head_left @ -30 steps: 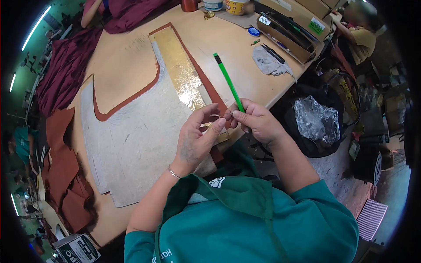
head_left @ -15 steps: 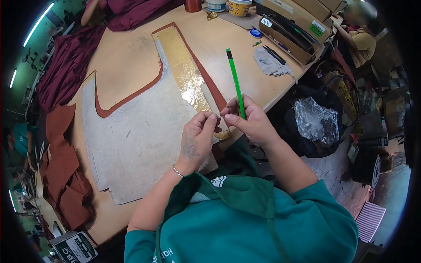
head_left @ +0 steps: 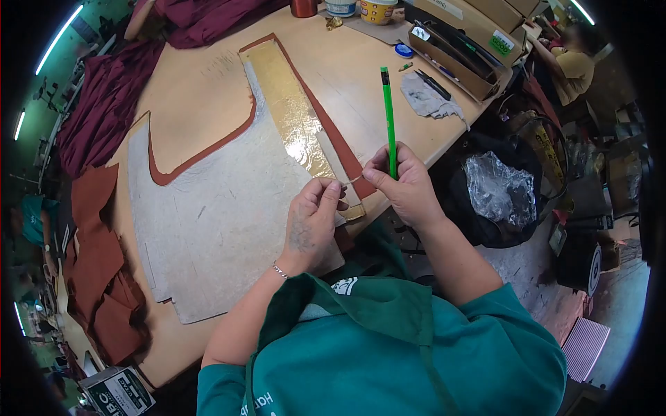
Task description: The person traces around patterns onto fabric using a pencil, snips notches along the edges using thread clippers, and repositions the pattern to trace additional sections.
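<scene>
A thin, light strand point(head_left: 354, 180) stretches between my two hands above the right edge of a pale pattern piece point(head_left: 208, 222). My left hand point(head_left: 312, 218) pinches one end between thumb and index finger. The other end is at the fingertips of my right hand point(head_left: 406, 184), which also holds an upright green pencil point(head_left: 389, 118) with a black tip. Under the pale piece lies reddish-brown material point(head_left: 329, 132), showing along the edges. A shiny gold strip point(head_left: 277, 90) runs up the pattern's right arm.
On the wooden table point(head_left: 187, 90) are maroon fabric point(head_left: 104, 104), brown scraps point(head_left: 100, 263), a grey cloth point(head_left: 427, 97) with dark pens, and a cardboard box point(head_left: 458, 59). A black bag with clear plastic point(head_left: 503, 187) is at the right. A person point(head_left: 572, 66) is at the upper right.
My hands have drawn apart, and the strand between them now shows. My right hand has moved slightly right and up, and the pencil has swung more upright.
</scene>
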Available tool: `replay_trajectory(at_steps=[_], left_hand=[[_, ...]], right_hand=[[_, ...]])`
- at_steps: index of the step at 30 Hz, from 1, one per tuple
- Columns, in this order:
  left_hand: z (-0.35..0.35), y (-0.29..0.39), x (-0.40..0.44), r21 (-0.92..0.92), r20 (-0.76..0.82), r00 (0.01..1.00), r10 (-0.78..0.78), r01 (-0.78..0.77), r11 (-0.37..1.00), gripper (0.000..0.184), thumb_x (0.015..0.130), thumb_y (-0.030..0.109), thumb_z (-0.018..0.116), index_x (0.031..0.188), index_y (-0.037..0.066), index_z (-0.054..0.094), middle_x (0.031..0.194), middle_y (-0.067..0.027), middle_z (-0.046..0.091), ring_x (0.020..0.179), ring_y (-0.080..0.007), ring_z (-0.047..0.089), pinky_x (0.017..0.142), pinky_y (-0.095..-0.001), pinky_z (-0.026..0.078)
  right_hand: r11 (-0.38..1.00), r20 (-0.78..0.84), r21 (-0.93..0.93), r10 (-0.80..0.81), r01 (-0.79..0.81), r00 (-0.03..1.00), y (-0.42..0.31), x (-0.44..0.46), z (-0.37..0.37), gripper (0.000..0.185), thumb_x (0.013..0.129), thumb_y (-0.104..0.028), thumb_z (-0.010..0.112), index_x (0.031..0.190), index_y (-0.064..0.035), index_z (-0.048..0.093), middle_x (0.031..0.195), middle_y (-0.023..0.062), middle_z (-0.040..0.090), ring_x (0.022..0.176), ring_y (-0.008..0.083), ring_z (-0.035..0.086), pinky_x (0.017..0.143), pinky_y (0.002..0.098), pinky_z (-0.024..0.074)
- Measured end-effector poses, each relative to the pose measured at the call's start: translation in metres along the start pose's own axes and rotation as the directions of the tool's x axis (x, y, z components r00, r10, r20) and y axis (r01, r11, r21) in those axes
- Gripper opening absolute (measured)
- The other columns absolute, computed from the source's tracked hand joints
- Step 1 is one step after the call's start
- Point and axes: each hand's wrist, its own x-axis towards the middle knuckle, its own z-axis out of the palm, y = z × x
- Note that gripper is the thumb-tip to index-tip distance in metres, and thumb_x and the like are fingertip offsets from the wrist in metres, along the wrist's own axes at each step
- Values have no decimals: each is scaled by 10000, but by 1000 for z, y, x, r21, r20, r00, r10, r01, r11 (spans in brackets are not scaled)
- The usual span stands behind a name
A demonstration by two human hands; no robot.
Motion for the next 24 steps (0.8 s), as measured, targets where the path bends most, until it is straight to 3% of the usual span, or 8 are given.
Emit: replay_trajectory(at_steps=[16,19,20,22,24], left_hand=[[2,-6,-2,-35,11,1000,24,-23,999,189,917,169,442,972,20,544,860,-15,557,736,-77,538,658,-196,405],[2,-5,-3,-17,-3,1000,-6,6,1000,187,883,169,498,969,9,541,884,-61,565,769,-130,544,694,-226,416],[-1,-4,-3,205,36,989,141,-145,968,210,858,181,528,982,12,535,921,-77,558,818,-160,540,725,-255,415],[-7,-3,-5,577,203,904,377,-421,700,281,808,206,590,1007,19,524,995,-110,544,916,-222,532,788,-313,413],[2,4,-15,763,255,881,399,-437,476,365,742,242,636,1020,37,519,1039,-113,520,1028,-269,475,841,-383,375]], right_hand=[[1000,-24,-18,23,-23,999,2,-1,-5,128,793,-64,608,872,-40,509,803,-10,497,760,59,460,706,211,398],[999,-26,-33,15,-16,1000,1,-2,-8,128,790,-71,609,869,-43,513,800,-11,497,754,58,458,694,207,393],[999,-29,-42,13,-14,999,1,-2,-12,128,788,-74,610,867,-42,515,798,-11,497,751,59,457,688,206,391],[993,-34,-114,10,-14,999,-1,-5,-23,126,784,-77,610,862,-40,519,788,-13,498,741,60,457,677,205,389],[971,-34,-237,11,-18,999,-5,-10,-41,124,779,-78,609,859,-37,523,773,-16,498,726,62,457,665,205,388]])
